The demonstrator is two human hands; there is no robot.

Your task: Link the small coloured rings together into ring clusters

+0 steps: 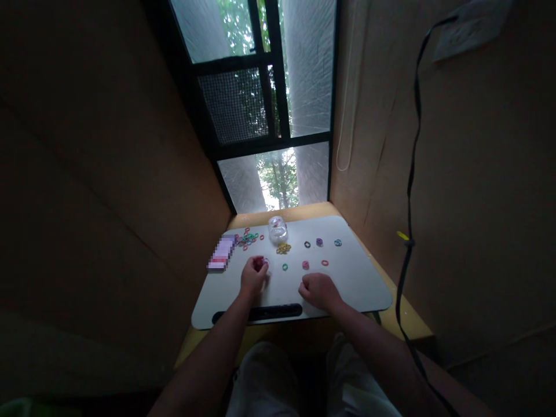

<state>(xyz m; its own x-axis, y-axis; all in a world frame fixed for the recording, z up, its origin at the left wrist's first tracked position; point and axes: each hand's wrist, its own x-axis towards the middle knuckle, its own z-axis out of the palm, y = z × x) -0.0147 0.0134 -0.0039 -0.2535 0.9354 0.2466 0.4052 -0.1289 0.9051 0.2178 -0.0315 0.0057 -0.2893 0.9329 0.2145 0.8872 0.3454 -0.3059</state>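
My left hand (252, 277) is closed, with its fingertips round a few small rings (260, 263), dark red and pale, just above the white board (278, 289). Closed into a loose fist, my right hand (320, 291) rests on or just over the board; what it may hold is hidden. Beyond it lie a pink bundle of rings (306, 264) and a red ring (325, 263). Between my hands sits a green ring (285, 267). A yellow heap of rings (284, 248) lies farther back, in front of a clear jar (278, 230).
A mixed pile of coloured rings (248, 238) lies at the back left by a blurred-out phone-shaped object (222, 253). Dark, purple and teal rings (337, 242) are at the back right. A black slot (275, 312) runs along the near edge. A black cable (410, 191) hangs at right.
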